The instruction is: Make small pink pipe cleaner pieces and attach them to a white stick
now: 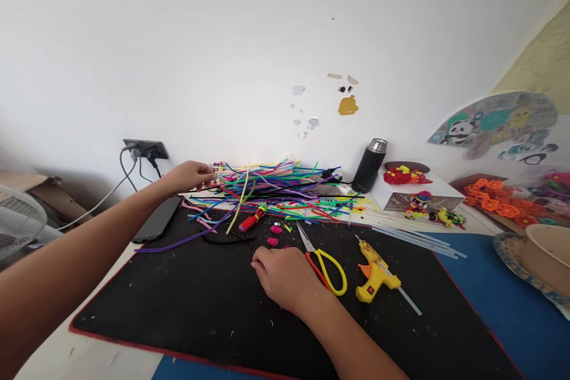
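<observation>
My left hand reaches to the left end of a heap of coloured pipe cleaners, its fingertips pinched together among the stems. Which stem they grip, if any, is too small to tell. My right hand is closed low over the black mat, fingers curled under, so what is in them is hidden. Just beyond it lie two small pink fuzzy pieces and a red pipe-cleaner figure. Scissors with red and yellow handles lie right beside this hand, blades pointing away.
A yellow glue gun lies on the mat at right, with clear glue sticks behind it. A black thermos and a white box stand by the wall. At left are a dark phone, a plugged socket and a fan.
</observation>
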Motion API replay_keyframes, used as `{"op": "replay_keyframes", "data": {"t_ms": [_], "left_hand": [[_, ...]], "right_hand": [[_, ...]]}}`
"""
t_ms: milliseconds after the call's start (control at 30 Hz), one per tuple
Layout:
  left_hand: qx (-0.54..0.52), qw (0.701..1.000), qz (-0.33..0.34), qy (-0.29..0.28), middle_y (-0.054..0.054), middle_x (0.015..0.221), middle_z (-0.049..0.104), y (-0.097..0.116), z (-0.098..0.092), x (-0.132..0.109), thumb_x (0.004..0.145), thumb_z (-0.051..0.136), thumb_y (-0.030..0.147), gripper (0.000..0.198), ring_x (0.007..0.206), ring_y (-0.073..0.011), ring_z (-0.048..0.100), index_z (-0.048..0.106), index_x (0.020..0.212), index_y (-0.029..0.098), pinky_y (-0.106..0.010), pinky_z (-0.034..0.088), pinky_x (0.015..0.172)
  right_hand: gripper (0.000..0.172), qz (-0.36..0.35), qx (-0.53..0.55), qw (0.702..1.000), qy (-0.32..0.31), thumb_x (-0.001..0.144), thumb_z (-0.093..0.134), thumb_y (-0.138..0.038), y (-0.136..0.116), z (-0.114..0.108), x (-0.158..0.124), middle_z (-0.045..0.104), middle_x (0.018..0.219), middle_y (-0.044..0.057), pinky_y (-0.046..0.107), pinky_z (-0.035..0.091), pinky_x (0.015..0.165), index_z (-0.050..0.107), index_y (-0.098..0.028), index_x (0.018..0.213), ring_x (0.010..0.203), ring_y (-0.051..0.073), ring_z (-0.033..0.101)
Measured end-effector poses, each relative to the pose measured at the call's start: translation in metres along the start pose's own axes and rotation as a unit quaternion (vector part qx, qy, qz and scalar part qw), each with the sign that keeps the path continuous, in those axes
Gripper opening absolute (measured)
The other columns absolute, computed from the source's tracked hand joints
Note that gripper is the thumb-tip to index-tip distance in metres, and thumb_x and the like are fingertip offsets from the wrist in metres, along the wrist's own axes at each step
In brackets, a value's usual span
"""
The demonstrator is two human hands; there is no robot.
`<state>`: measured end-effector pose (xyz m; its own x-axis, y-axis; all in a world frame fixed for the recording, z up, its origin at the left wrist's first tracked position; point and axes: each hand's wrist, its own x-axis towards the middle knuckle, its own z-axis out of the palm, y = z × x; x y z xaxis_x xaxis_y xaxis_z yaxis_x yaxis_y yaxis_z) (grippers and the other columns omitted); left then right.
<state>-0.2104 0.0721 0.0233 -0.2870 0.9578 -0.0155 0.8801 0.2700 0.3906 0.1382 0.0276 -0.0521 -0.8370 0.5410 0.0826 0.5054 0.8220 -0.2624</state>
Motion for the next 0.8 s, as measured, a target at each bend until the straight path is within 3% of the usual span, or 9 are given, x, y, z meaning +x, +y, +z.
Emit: {"op": "replay_keyframes", "data": {"t_ms": [133,233,333,467,667,800], "left_hand": [[0.017,0.997,0.047,0.064,-0.005,0.083,0.079,0.024,0.013,0.020,0.085,0.057,0.053,0.040,0.073,-0.0225,0.070,0.078,0.094,0.020,-0.030,0.049,0.064],[0.067,0.984,0.120,0.113,-0.008,0.098,0.080,0.054,0.029,0.032,0.090,0.054,0.044,0.040,0.088,-0.0242,0.073,0.076,0.112,0.018,-0.032,0.054,0.075],[0.114,0.967,0.192,0.121,-0.009,0.121,0.076,0.083,0.046,0.045,0.094,0.052,0.038,0.043,0.104,-0.0247,0.070,0.071,0.126,0.017,-0.035,0.054,0.094],[0.154,0.955,0.232,0.099,-0.010,0.140,0.067,0.103,0.069,0.060,0.095,0.052,0.034,0.048,0.131,-0.0278,0.058,0.065,0.139,0.019,-0.039,0.043,0.115],[0.211,0.948,0.238,0.017,-0.012,0.127,0.074,0.098,0.100,0.067,0.090,0.059,0.034,0.043,0.121,-0.0310,0.065,0.073,0.128,0.021,-0.039,0.050,0.106],[0.235,0.941,0.242,-0.022,-0.008,0.125,0.076,0.096,0.109,0.064,0.089,0.058,0.035,0.036,0.115,-0.0288,0.068,0.078,0.118,0.025,-0.036,0.052,0.101]], "right_hand": [[0.023,0.001,0.002,1.000,-0.001,0.106,0.049,-0.030,0.000,0.002,0.000,0.081,0.094,0.006,0.029,0.046,0.066,0.069,-0.020,0.109,0.083,0.024,0.078],[0.024,-0.004,0.002,1.000,-0.003,0.107,0.048,-0.030,0.000,0.003,0.001,0.081,0.095,0.007,0.029,0.047,0.067,0.069,-0.019,0.110,0.083,0.024,0.078],[0.023,-0.015,0.000,1.000,0.004,0.107,0.048,-0.030,0.001,0.005,0.002,0.081,0.096,0.006,0.030,0.048,0.067,0.069,-0.019,0.109,0.083,0.025,0.078],[0.021,-0.025,-0.007,0.999,0.022,0.106,0.049,-0.028,0.002,0.005,0.001,0.080,0.096,0.006,0.031,0.049,0.065,0.068,-0.020,0.108,0.081,0.025,0.078],[0.019,-0.041,-0.017,0.999,0.030,0.105,0.051,-0.027,-0.001,0.004,-0.001,0.080,0.091,0.007,0.032,0.050,0.061,0.068,-0.017,0.106,0.078,0.027,0.078],[0.018,-0.048,-0.019,0.998,0.045,0.104,0.053,-0.029,-0.002,0.007,-0.001,0.079,0.089,0.007,0.032,0.051,0.060,0.067,-0.017,0.106,0.077,0.027,0.078]]}}
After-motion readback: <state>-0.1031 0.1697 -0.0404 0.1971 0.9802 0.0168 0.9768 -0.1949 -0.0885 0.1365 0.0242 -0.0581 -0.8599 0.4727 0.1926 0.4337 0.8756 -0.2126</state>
